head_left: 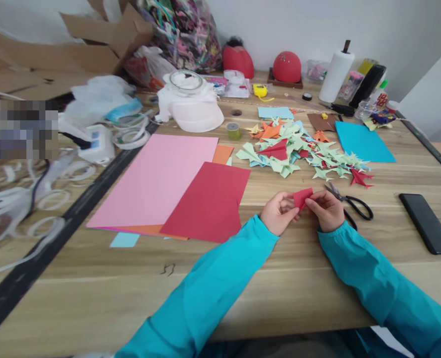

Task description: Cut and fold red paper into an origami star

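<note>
In the head view, a small folded red paper [302, 198] is over the table [280, 298], directly between the left hand [280, 214] and the right hand [328, 211]. Both pinch it between thumb and fingers, so neither is clearly nearer. Its upper edge slants up rightward; its long axis is unclear. Scissors [349, 198] lie just beside the right hand.

A big wooden table [280, 293] with wavy brown lines fills most of the frame. A black strip [79, 206] slants across its left side. Behind it, at the top, is a plain whitish wall [276, 30]. The light is soft.
</note>
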A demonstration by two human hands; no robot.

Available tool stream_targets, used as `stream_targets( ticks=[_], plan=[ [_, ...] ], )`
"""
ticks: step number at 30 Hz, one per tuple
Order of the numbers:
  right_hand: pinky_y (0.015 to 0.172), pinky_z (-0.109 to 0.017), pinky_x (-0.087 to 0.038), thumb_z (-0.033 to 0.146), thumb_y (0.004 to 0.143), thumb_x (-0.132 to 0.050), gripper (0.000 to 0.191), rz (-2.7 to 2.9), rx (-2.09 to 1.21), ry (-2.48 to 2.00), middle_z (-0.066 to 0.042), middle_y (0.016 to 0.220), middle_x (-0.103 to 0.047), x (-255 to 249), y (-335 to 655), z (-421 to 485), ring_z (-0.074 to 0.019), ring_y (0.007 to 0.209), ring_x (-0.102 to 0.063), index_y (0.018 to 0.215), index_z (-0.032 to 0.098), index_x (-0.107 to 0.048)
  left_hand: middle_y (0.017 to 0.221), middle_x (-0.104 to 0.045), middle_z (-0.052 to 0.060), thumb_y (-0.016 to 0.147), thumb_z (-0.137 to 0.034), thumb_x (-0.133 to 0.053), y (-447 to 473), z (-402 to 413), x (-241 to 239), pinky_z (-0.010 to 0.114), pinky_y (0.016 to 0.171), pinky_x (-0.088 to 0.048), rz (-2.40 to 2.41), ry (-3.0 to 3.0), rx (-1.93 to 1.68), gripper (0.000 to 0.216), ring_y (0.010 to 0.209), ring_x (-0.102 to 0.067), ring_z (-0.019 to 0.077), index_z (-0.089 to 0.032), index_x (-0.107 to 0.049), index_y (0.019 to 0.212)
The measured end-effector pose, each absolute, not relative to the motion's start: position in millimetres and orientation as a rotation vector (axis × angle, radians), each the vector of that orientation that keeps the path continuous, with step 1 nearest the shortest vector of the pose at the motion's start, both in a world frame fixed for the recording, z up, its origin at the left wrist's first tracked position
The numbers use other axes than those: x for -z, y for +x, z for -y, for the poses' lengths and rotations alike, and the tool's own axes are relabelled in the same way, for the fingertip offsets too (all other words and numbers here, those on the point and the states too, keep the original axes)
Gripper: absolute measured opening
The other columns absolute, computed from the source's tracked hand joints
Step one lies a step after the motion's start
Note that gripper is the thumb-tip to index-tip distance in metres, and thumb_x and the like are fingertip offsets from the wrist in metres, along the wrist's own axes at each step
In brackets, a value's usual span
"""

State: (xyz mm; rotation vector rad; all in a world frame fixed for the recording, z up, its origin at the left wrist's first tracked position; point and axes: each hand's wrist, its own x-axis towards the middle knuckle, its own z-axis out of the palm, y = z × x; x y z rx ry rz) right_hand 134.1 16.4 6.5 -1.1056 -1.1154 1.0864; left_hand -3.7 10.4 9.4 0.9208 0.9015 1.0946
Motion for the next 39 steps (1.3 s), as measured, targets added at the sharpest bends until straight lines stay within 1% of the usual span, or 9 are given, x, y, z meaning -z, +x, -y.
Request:
stream_targets(
  ticks=[9, 16, 21, 24, 26, 28, 32, 39],
  plan=[
    [0.042, -0.021, -0.047, 0.034, 0.057, -0.075, 0.026, 1.107, -1.089, -1.145, 0.001, 0.052, -0.062, -8.4, 133.2, -15.7, -0.0096, 0.043, -0.056, 0.063, 0.017, -0.056, 0.054, -0.059, -0.004, 0.059, -0.012, -0.066, -2.8, -10.1, -9.4, 0.020, 0.045, -0.046, -0.943, 0.942, -1.107, 0.034, 0.045, -0.057, 0.0099, -0.014, -0.046, 0.086],
    [0.041, -0.020, -0.045, 0.033, 0.058, -0.075, 0.026, 1.107, -1.080, -1.166, 0.002, 0.051, -0.061, -5.4, 134.9, -16.4, -0.0086, 0.041, -0.055, 0.064, 0.017, -0.056, 0.052, -0.057, -0.006, 0.059, -0.015, -0.067, -2.2, -8.5, -8.2, 0.019, 0.040, -0.044, -0.963, 0.971, -1.086, 0.036, 0.042, -0.056, 0.0097, -0.015, -0.045, 0.088],
    [0.041, -0.021, -0.046, 0.034, 0.058, -0.075, 0.026, 1.135, -1.065, -1.168, 0.001, 0.052, -0.061, -5.6, 135.5, -16.4, -0.0094, 0.042, -0.055, 0.064, 0.017, -0.056, 0.054, -0.058, -0.004, 0.058, -0.021, -0.069, -3.1, -8.5, -8.7, 0.020, 0.042, -0.045, -0.943, 0.972, -1.073, 0.038, 0.044, -0.056, 0.0098, -0.015, -0.046, 0.088],
    [0.043, -0.023, -0.047, 0.034, 0.058, -0.074, 0.025, 1.142, -1.077, -1.171, 0.001, 0.053, -0.061, -7.4, 134.4, -15.4, -0.0103, 0.043, -0.055, 0.063, 0.017, -0.056, 0.059, -0.059, -0.002, 0.059, -0.028, -0.069, -3.3, -8.3, -9.8, 0.020, 0.044, -0.044, -0.927, 0.977, -1.063, 0.036, 0.047, -0.056, 0.0091, -0.014, -0.049, 0.085],
    [0.044, -0.023, -0.047, 0.034, 0.058, -0.075, 0.024, 1.152, -1.074, -1.164, 0.001, 0.053, -0.061, -8.5, 133.1, -14.3, -0.0110, 0.045, -0.056, 0.063, 0.018, -0.057, 0.062, -0.060, -0.001, 0.059, -0.030, -0.070, -3.4, -8.0, -10.1, 0.019, 0.046, -0.043, -0.923, 1.025, -1.064, 0.035, 0.050, -0.055, 0.0078, -0.013, -0.053, 0.084],
    [0.046, -0.024, -0.048, 0.033, 0.057, -0.075, 0.024, 1.159, -1.068, -1.157, 0.000, 0.054, -0.062, -9.0, 132.0, -13.4, -0.0113, 0.047, -0.056, 0.062, 0.018, -0.057, 0.060, -0.058, -0.001, 0.059, -0.031, -0.071, -3.7, -7.8, -9.8, 0.019, 0.047, -0.042, -0.946, 1.104, -1.040, 0.034, 0.050, -0.052, 0.0067, -0.012, -0.058, 0.085],
    [0.044, -0.023, -0.047, 0.032, 0.057, -0.075, 0.023, 1.123, -1.108, -1.153, 0.001, 0.053, -0.061, -7.4, 132.0, -12.4, -0.0106, 0.045, -0.055, 0.063, 0.018, -0.058, 0.050, -0.055, -0.001, 0.065, -0.037, -0.065, -4.9, -7.6, -9.1, 0.019, 0.042, -0.038, -1.013, 1.159, -0.902, 0.027, 0.044, -0.049, 0.0072, -0.011, -0.062, 0.073],
    [0.043, -0.023, -0.048, 0.036, 0.059, -0.073, 0.024, 1.079, -1.197, -1.122, 0.002, 0.050, -0.061, -5.3, 134.0, -13.0, -0.0109, 0.043, -0.056, 0.067, 0.017, -0.060, 0.052, -0.058, 0.001, 0.068, -0.034, -0.062, -5.8, -8.1, -11.3, 0.018, 0.040, -0.037, -1.000, 1.105, -0.853, 0.023, 0.042, -0.049, 0.0068, -0.011, -0.060, 0.065]
  ],
)
